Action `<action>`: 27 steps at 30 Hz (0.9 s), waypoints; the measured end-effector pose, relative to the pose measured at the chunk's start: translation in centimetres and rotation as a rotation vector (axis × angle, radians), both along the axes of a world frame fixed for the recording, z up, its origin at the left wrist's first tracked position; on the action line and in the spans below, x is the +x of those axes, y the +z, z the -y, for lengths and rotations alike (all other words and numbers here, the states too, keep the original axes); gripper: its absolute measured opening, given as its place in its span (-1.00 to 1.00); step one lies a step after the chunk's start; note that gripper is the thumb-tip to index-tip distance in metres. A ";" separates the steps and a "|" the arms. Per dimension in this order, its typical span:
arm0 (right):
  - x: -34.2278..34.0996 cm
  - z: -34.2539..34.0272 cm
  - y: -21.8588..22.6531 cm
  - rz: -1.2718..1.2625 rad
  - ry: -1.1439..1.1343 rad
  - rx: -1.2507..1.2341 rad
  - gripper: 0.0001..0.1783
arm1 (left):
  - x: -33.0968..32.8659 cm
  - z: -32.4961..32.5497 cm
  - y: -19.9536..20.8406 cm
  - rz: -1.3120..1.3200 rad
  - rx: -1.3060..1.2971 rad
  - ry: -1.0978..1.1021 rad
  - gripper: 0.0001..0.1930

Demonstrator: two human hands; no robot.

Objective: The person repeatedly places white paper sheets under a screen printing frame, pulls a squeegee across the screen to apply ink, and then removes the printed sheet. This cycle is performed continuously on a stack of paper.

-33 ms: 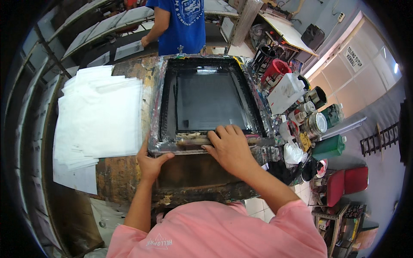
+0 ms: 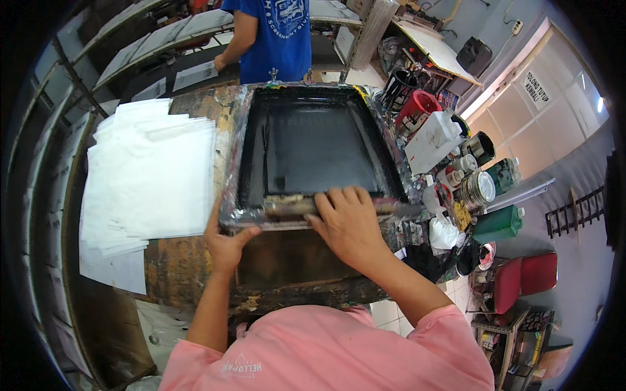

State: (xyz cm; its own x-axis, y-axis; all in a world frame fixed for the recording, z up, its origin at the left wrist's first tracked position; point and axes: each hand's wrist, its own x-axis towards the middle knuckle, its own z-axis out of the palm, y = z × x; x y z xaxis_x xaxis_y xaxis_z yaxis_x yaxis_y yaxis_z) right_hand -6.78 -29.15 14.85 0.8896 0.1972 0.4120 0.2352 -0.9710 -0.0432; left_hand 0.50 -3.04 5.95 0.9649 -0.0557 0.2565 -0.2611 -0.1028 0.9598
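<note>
A screen-printing frame with dark, ink-covered mesh lies before me on the worn work table, its far side at metal clamps. My left hand grips its near left corner, thumb on the front edge and fingers along the side, partly hidden. Over the middle of the near side curls my right hand, fingers on top and thumb in front. A worn, pale-edged wooden bar runs along that side beneath the fingers; whether it is a separate squeegee I cannot tell. The underside of the frame is hidden.
To the left lies a thick stack of white sheets. Bottles, tins and a white jug crowd the right side, with a green jug nearer me. A person in a blue shirt stands beyond the table. Racks line the left.
The frame's near edge has risen slightly and looks a little wider, with both hands still on it. The bright reflection at the mesh's far end has gone.
</note>
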 end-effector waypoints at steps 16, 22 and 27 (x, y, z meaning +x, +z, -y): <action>13.8 3.8 18.9 0.282 -0.047 0.017 -0.54 | 30.9 14.2 -9.7 0.592 0.684 0.059 -0.69; 15.1 5.0 18.1 0.298 0.014 0.008 -0.53 | 32.0 12.2 -12.5 0.513 0.535 0.013 -0.74; 14.4 5.9 18.4 0.356 -0.040 -0.031 -0.53 | 27.7 6.3 -3.0 0.235 0.523 -0.026 -0.76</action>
State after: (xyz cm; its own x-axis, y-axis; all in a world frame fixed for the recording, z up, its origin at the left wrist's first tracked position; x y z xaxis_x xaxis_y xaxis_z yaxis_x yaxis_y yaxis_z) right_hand 7.63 -35.06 33.23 0.6987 0.1820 0.6919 0.1919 -0.9793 0.0638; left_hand 28.22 -9.38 2.97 0.8819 -0.2559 0.3960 -0.4702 -0.5390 0.6989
